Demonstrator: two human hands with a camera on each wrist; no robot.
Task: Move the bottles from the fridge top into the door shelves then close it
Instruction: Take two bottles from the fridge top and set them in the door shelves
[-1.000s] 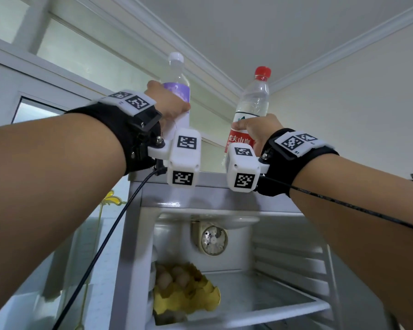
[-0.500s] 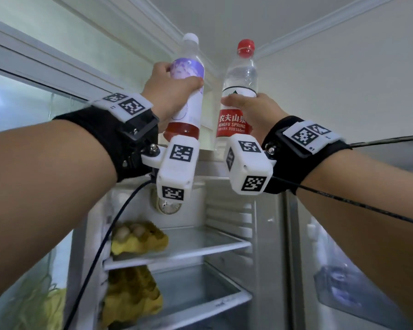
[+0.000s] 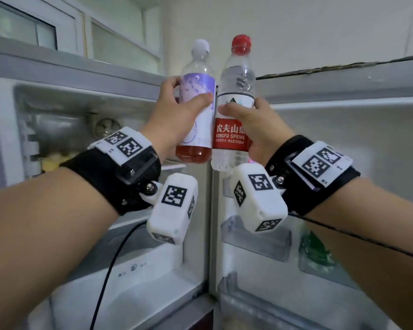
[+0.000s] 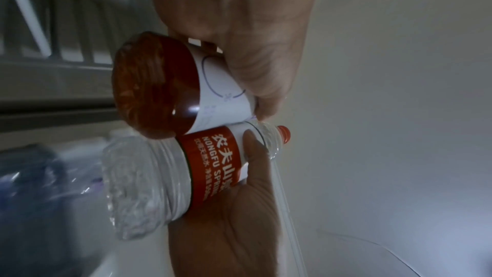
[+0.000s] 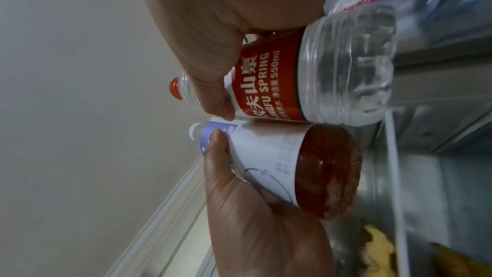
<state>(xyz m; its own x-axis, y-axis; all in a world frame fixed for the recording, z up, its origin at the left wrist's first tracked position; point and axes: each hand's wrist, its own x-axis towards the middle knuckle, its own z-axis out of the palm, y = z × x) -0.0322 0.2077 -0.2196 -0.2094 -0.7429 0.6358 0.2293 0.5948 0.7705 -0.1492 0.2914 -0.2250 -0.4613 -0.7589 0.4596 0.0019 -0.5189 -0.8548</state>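
My left hand (image 3: 174, 115) grips a white-capped bottle (image 3: 197, 91) with a purple-and-white label and red liquid at the bottom. Right beside it, my right hand (image 3: 255, 129) grips a clear water bottle (image 3: 234, 136) with a red label and red cap. Both bottles are upright, side by side and touching, in the air before the hinge line between the open fridge compartment and its door. The left wrist view shows the red-liquid bottle (image 4: 159, 87) from below with the water bottle (image 4: 207, 165) against it. In the right wrist view, the water bottle (image 5: 279, 83) is above the purple-label bottle (image 5: 279, 165).
The fridge door stands open on the right with a clear upper door shelf (image 3: 255, 236) and a lower one (image 3: 272, 303). A green packet (image 3: 315, 253) sits in a door shelf. A yellow egg carton (image 3: 50, 163) lies inside the compartment. A black cable (image 3: 110, 270) hangs from my left wrist.
Both hands have lifted their bottles off the fridge top and brought them down and together. The view has swung down and right, and the open door now shows.
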